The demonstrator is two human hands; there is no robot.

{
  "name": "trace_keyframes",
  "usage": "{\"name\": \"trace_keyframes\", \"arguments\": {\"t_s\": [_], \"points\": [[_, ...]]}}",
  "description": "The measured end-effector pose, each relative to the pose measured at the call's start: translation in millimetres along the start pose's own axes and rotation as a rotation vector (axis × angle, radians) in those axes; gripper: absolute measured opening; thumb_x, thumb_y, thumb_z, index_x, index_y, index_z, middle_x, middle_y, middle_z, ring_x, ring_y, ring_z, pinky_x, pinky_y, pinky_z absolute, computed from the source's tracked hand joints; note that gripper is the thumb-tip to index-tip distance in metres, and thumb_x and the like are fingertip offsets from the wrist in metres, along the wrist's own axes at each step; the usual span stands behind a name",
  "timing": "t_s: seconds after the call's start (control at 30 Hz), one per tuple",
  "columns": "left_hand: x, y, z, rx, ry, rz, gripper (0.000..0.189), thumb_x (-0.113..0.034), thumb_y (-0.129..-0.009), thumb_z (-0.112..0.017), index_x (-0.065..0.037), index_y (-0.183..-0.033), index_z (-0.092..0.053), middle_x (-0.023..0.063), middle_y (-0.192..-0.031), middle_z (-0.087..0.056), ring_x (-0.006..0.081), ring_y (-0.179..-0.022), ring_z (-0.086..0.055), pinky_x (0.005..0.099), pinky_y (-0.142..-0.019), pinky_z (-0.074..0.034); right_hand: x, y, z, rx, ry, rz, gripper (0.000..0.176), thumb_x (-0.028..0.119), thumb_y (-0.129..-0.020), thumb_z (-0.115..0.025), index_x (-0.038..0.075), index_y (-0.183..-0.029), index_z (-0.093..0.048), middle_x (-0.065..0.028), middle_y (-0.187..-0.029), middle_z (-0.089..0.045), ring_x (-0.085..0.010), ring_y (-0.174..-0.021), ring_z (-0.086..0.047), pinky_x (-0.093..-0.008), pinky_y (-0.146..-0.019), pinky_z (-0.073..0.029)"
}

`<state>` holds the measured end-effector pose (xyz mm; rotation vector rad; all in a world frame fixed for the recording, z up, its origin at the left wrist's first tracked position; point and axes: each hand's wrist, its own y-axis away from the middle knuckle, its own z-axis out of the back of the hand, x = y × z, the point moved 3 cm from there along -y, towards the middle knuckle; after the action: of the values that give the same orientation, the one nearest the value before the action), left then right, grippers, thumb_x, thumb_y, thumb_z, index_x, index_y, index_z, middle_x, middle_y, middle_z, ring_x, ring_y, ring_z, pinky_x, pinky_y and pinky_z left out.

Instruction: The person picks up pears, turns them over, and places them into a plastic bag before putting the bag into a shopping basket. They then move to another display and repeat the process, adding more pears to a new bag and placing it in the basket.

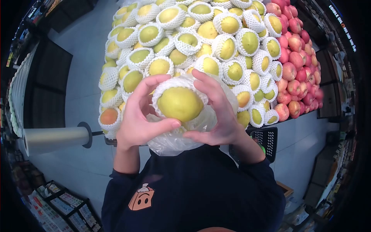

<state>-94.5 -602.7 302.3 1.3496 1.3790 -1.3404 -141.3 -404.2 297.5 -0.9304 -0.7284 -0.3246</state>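
I see left hand (141, 116) and right hand (223, 116), fingers curled gripping an oval yellow-green fruit (179, 103) in white foam netting (181, 82); grey floor (79, 92) flanks the black display edge (110, 142).

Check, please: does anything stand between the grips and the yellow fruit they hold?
Yes, partly. A white foam net rings the yellow fruit, coming between it and the upper fingers of the left grip and the right grip. No net shows across its front face.
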Motion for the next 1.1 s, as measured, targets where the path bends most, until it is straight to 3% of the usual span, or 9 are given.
{"name": "trace_keyframes", "arguments": {"t_s": [0.13, 0.23, 0.3, 0.43, 0.6, 0.73, 0.87, 1.03, 1.1], "points": [[1, -1, -8, -0.037, -0.106, -0.176, 0.093, -0.007, -0.065, -0.091, 0.004, -0.145, -0.043, 0.0129, -0.136, -0.053, 0.0211, -0.125, -0.053, 0.0349, -0.107, -0.042, -10, 6, -5, -0.102, -0.388, -0.272, 0.095, 0.010, -0.067, -0.090, -0.001, -0.146, -0.038, -0.0212, -0.145, -0.044, -0.0314, -0.134, -0.049, -0.0392, -0.106, -0.045], [2, -1, -2, 0.059, -0.226, -0.187, 0.093, -0.007, -0.062, -0.092, 0.004, -0.143, -0.046, 0.0126, -0.132, -0.055, 0.0211, -0.123, -0.054, 0.0349, -0.107, -0.042, -10, 5, -2, 0.026, -0.517, -0.339, 0.101, 0.006, -0.070, -0.090, -0.003, -0.151, -0.031, -0.0176, -0.148, -0.039, -0.0233, -0.137, -0.042, -0.0377, -0.112, -0.037], [5, -2, 7, 0.172, -0.341, -0.188, 0.093, -0.007, -0.061, -0.092, 0.003, -0.142, -0.047, 0.0122, -0.130, -0.055, 0.0214, -0.123, -0.054, 0.0353, -0.107, -0.042, -5, 3, 2, 0.057, -0.347, -0.263, 0.094, 0.004, -0.070, -0.090, -0.003, -0.148, -0.038, -0.0146, -0.142, -0.043, -0.0217, -0.133, -0.045, -0.0362, -0.111, -0.038], [9, 1, 4, 0.078, -0.239, -0.185, 0.082, -0.007, -0.062, -0.090, 0.002, -0.134, -0.052, 0.0122, -0.126, -0.056, 0.0213, -0.121, -0.054, 0.0358, -0.106, -0.041, 0, 6, 3, 0.007, -0.267, -0.278, 0.081, 0.001, -0.070, -0.088, -0.002, -0.141, -0.050, -0.0112, -0.136, -0.046, -0.0193, -0.126, -0.048, -0.0348, -0.108, -0.040], [5, 3, -4, -0.048, -0.158, -0.230, 0.074, -0.005, -0.064, -0.086, 0.000, -0.130, -0.051, 0.0126, -0.125, -0.056, 0.0223, -0.119, -0.055, 0.0359, -0.105, -0.041, 9, -4, 9, -0.081, -0.169, -0.106, 0.059, -0.003, -0.074, -0.080, 0.005, -0.130, -0.061, -0.0120, -0.121, -0.059, -0.0254, -0.113, -0.059, -0.0350, -0.096, -0.048], [5, 5, -10, -0.132, -0.197, -0.173, 0.087, -0.006, -0.062, -0.085, 0.001, -0.139, -0.047, 0.0133, -0.123, -0.056, 0.0225, -0.118, -0.055, 0.0358, -0.104, -0.042, 11, -4, 12, -0.088, -0.091, -0.005, 0.049, -0.003, -0.077, -0.076, 0.005, -0.123, -0.063, -0.0144, -0.119, -0.062, -0.0258, -0.111, -0.060, -0.0348, -0.097, -0.047], [5, -1, 7, 0.156, -0.458, -0.180, 0.084, -0.007, -0.057, -0.086, 0.002, -0.134, -0.054, 0.0155, -0.127, -0.056, 0.0226, -0.117, -0.056, 0.0357, -0.103, -0.044, 11, -2, 6, -0.126, -0.102, -0.081, 0.048, -0.001, -0.078, -0.077, 0.005, -0.123, -0.064, -0.0131, -0.118, -0.063, -0.0242, -0.108, -0.062, -0.0349, -0.093, -0.048], [8, 4, 1, 0.032, -0.239, -0.142, 0.082, -0.007, -0.058, -0.085, 0.001, -0.133, -0.054, 0.0191, -0.129, -0.059, 0.0239, -0.115, -0.060, 0.0359, -0.102, -0.046, 7, -3, 6, -0.019, -0.185, -0.374, 0.044, 0.003, -0.079, -0.078, 0.005, -0.122, -0.065, -0.0119, -0.116, -0.063, -0.0211, -0.102, -0.061, -0.0335, -0.088, -0.049], [7, 4, -3, 0.000, -0.252, -0.108, 0.080, -0.007, -0.058, -0.085, 0.001, -0.132, -0.055, 0.0192, -0.128, -0.061, 0.0241, -0.114, -0.061, 0.0357, -0.101, -0.047, 3, 0, 6, -0.066, -0.146, -0.289, 0.043, 0.002, -0.080, -0.078, 0.005, -0.121, -0.066, -0.0108, -0.114, -0.062, -0.0195, -0.098, -0.061, -0.0318, -0.085, -0.049]]}}
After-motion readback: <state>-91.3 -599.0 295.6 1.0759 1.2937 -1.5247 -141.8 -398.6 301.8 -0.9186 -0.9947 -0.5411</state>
